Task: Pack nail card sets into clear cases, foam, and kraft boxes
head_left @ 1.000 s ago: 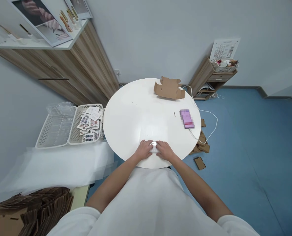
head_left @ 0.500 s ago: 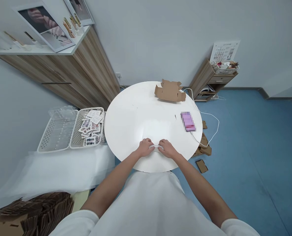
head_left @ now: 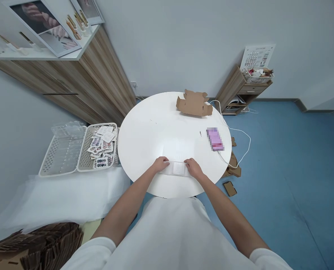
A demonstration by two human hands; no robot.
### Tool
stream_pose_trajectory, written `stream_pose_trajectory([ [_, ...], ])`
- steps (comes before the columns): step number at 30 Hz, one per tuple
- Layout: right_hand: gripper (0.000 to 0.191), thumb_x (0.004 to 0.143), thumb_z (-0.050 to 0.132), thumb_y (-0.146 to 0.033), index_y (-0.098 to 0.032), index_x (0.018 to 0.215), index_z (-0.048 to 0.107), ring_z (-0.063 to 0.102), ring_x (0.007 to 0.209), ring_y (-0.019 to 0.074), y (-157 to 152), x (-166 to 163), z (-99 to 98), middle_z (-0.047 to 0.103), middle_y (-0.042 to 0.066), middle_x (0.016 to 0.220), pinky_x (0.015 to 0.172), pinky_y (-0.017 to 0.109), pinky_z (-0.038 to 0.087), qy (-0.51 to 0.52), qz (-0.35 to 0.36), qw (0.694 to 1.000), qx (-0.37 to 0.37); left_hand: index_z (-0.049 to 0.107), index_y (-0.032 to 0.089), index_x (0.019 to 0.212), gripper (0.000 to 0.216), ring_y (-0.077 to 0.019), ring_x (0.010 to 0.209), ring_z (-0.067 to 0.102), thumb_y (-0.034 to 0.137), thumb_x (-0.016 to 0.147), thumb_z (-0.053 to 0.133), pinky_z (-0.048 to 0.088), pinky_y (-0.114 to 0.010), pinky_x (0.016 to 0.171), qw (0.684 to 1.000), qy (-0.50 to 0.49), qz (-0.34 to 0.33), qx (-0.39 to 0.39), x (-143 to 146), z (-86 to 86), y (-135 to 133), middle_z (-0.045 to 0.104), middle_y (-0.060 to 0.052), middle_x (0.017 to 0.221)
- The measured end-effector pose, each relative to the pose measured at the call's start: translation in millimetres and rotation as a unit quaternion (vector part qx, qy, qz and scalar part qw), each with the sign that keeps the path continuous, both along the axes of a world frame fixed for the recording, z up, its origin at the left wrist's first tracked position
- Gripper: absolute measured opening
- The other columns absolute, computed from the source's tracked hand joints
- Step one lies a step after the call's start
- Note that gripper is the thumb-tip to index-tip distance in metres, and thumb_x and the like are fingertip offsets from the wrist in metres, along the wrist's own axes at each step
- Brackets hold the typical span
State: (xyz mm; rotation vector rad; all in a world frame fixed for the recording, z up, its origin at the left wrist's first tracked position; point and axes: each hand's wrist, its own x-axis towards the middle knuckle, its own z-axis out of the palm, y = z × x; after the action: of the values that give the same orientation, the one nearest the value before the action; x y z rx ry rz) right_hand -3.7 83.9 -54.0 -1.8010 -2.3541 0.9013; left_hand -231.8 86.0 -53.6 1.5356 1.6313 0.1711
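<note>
On the white round table (head_left: 144, 127), close to its front edge, lies a strip of thin white wrapping sheet (head_left: 167, 171), apparently foam, folded lengthwise. A squarish whiter patch shows at its middle; whether something is wrapped inside I cannot tell. My left hand (head_left: 159, 164) pinches the strip's upper edge toward the left end. At the right end, my right hand (head_left: 194, 168) pinches the same edge between thumb and fingers. A flattened brown cardboard box (head_left: 194, 103) rests near the table's far edge.
A purple blurred-out phone (head_left: 215, 139) with a white cable (head_left: 241, 131) lies at the table's right. Left of the table stand white baskets (head_left: 78, 162) with cards and clear plastic, a stack of white sheets (head_left: 71, 195) and folded cardboard (head_left: 54, 247). Cardboard boxes (head_left: 229, 188) lie on the floor.
My hands have moved apart, the left one leftward and the right one slightly rightward. More of the folded white sheet now shows between them, spread flat on the table.
</note>
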Motion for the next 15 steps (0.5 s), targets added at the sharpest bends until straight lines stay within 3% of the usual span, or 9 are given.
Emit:
stream_pose_trajectory([
  [2,0.033,0.080,0.036,-0.010,-0.020,0.107,0.051,0.049,0.097,0.0243,-5.2,3.1,-0.1,0.052,0.012,0.108,0.079,0.037,0.037,-0.033,-0.018,0.998,0.054,0.056,0.019,0.092,0.022,-0.0192,0.092,0.054,0.027,0.073,0.048,0.043,-0.030,0.076,0.999,0.032,0.015,0.030,-2.5,4.1,-3.7,0.059,-0.005,0.097],
  [4,0.035,0.077,0.038,-0.007,-0.020,0.108,0.050,0.041,0.109,0.0273,-10.8,3.9,2.4,0.047,0.013,0.116,0.087,0.043,0.031,-0.044,0.003,0.993,0.112,0.053,0.018,0.099,0.027,-0.0213,0.099,0.050,0.023,0.073,0.047,0.040,-0.034,0.082,0.991,0.076,0.003,0.108,-0.2,9.7,-9.6,0.054,-0.008,0.106],
  [7,0.026,0.079,0.042,-0.014,-0.021,0.102,0.051,0.031,0.120,0.0254,-19.1,0.1,8.5,0.042,0.010,0.126,0.096,0.046,0.022,-0.012,0.123,0.982,0.144,0.052,0.021,0.103,0.031,-0.0218,0.110,0.042,0.019,0.072,0.046,0.032,-0.037,0.091,0.960,0.092,-0.130,0.230,11.5,17.3,-20.9,0.049,-0.007,0.116],
  [10,0.030,0.073,0.055,-0.033,-0.020,0.100,0.050,0.033,0.119,0.0265,-24.4,-7.4,12.6,0.041,0.011,0.126,0.097,0.046,0.020,-0.012,0.186,0.975,0.123,0.050,0.022,0.103,0.037,-0.0248,0.117,0.035,0.026,0.067,0.054,0.021,-0.043,0.097,0.928,0.074,-0.265,0.250,24.0,20.6,-29.5,0.044,-0.007,0.124],
  [12,0.040,0.067,0.061,-0.035,-0.017,0.101,0.049,0.038,0.113,0.0274,-25.1,-12.0,14.0,0.043,0.014,0.124,0.096,0.046,0.022,-0.029,0.189,0.975,0.114,0.049,0.020,0.105,0.043,-0.0262,0.118,0.034,0.029,0.064,0.057,0.019,-0.045,0.096,0.921,0.083,-0.292,0.244,28.8,20.9,-31.6,0.042,-0.009,0.126],
  [15,0.037,0.065,0.060,-0.029,-0.015,0.098,0.049,0.045,0.104,0.0269,-24.2,-14.8,16.6,0.048,0.016,0.117,0.092,0.041,0.027,-0.041,0.193,0.974,0.109,0.049,0.020,0.103,0.041,-0.0254,0.114,0.039,0.026,0.063,0.056,0.023,-0.042,0.093,0.922,0.094,-0.294,0.235,30.8,21.2,-31.7,0.045,-0.010,0.123],
])
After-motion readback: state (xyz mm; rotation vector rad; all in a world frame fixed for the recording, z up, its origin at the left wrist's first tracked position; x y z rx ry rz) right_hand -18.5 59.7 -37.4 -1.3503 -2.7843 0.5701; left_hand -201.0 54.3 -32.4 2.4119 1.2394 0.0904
